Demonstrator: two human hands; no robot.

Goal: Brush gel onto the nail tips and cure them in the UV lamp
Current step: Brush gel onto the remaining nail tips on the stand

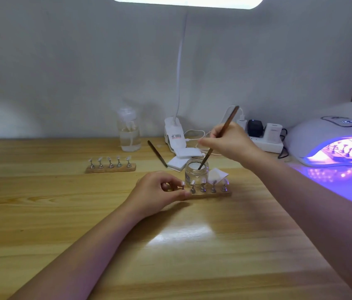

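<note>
Right hand (229, 141) dipping brush (220, 137) in jar (196, 172)

3 stands (208, 194), 2 brushes (218, 138), 1 jar (196, 173)

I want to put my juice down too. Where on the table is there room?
Bare wood lies in front of the near nail-tip strip, between the two arms, and at the far left past the second strip. It is crowded around the gel jar, the white pads and the UV lamp.
</note>
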